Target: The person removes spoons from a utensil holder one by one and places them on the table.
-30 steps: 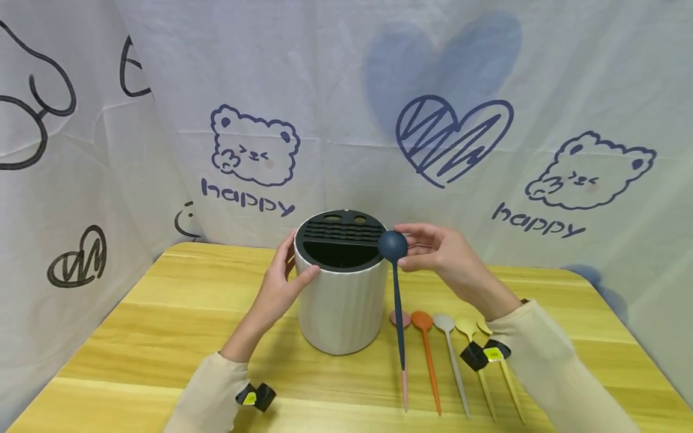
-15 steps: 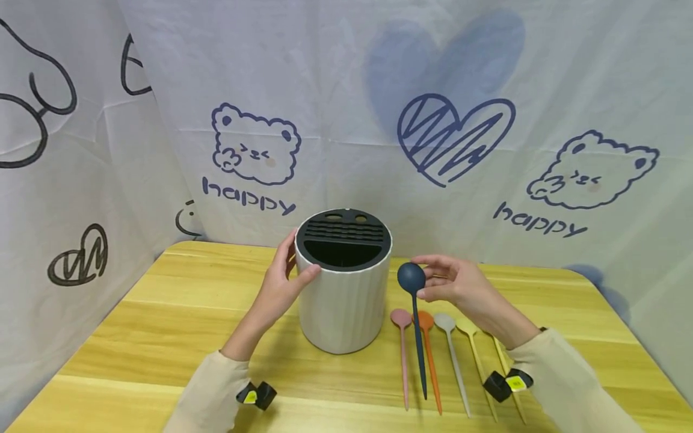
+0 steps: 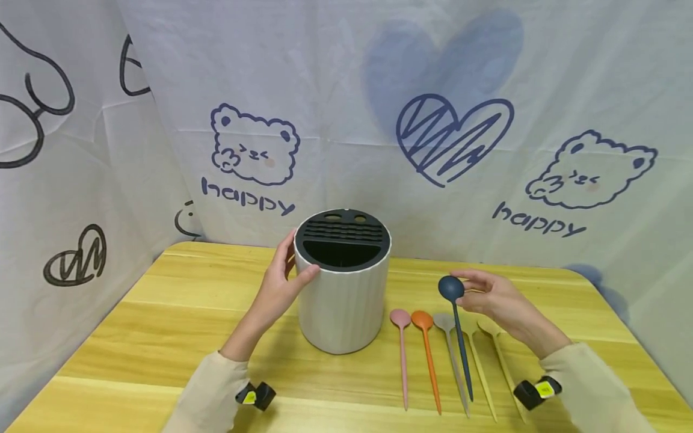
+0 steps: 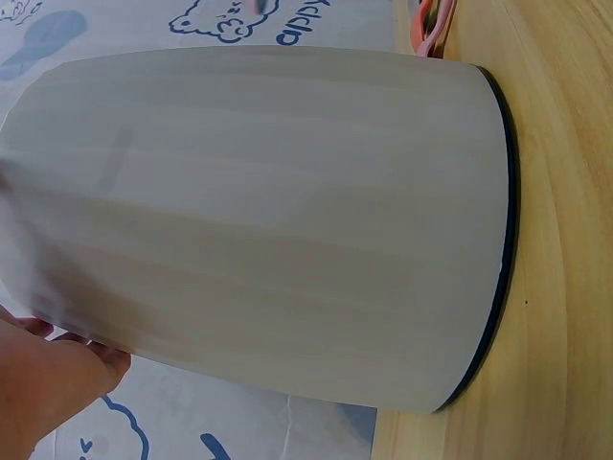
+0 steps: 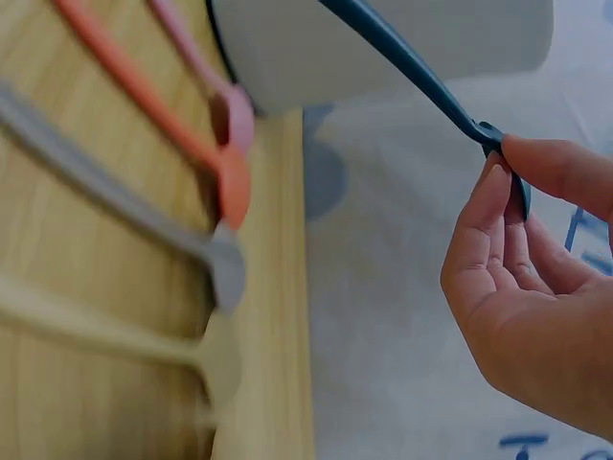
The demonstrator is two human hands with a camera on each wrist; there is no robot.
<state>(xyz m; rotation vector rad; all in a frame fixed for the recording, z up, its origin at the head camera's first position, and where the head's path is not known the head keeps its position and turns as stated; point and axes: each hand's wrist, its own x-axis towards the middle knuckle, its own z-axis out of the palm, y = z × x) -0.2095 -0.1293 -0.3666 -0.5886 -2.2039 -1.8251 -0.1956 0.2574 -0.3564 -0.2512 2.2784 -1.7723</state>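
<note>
A ribbed white utensil holder [image 3: 342, 313] with a black slotted lid [image 3: 348, 240] stands upright on the table. My left hand [image 3: 278, 285] grips its left side, thumb at the front rim and fingers reaching behind; the left wrist view shows the holder's pale wall [image 4: 268, 220] up close. Held in the air is a dark blue long-handled spoon [image 3: 452, 289], its bowl pinched between thumb and fingers of my right hand [image 3: 498, 304]. The spoon's handle slants downward, overlapping the grey spoon [image 3: 444, 323] in the head view. In the right wrist view its handle [image 5: 402, 57] crosses the top.
Right of the holder, a pink spoon [image 3: 400, 319], an orange spoon [image 3: 422, 320] and the grey one lie side by side, bowls away from me. Beyond them lie two yellow spoons, one nearer [image 3: 482, 367] and one farther right [image 3: 506, 364]. A printed cloth [image 3: 346, 120] hangs behind the table.
My right hand has carried the dark blue spoon away from the holder's rim, to the right and lower, over the row of spoons. The left hand and holder have stayed put.
</note>
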